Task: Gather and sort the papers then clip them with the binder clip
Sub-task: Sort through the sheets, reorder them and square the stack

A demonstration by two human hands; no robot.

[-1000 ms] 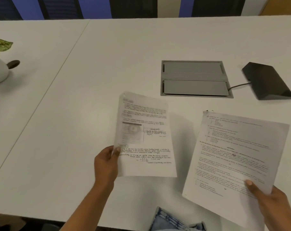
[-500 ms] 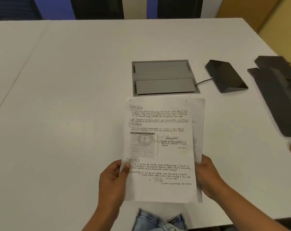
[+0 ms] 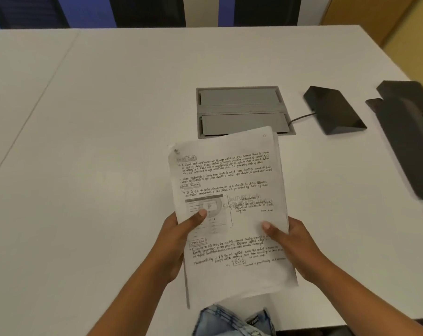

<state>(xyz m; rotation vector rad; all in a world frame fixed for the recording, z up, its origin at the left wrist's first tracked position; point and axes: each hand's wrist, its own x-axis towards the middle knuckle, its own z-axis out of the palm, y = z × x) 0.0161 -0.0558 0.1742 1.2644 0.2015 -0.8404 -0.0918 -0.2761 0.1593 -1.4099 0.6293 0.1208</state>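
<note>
Left hand [image 3: 178,241] at 9 o'clock and right hand [image 3: 293,243] at 3 pinch the papers [image 3: 229,180], apparently two sheets, long axis 6-to-12, heading end tipped toward 11.

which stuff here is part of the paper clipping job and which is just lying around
Job: papers, gripped by left hand and right hand. No binder clip in view.
Lying about: grey table hatch, black wedge-shaped device with cable, dark object at right edge.
</note>
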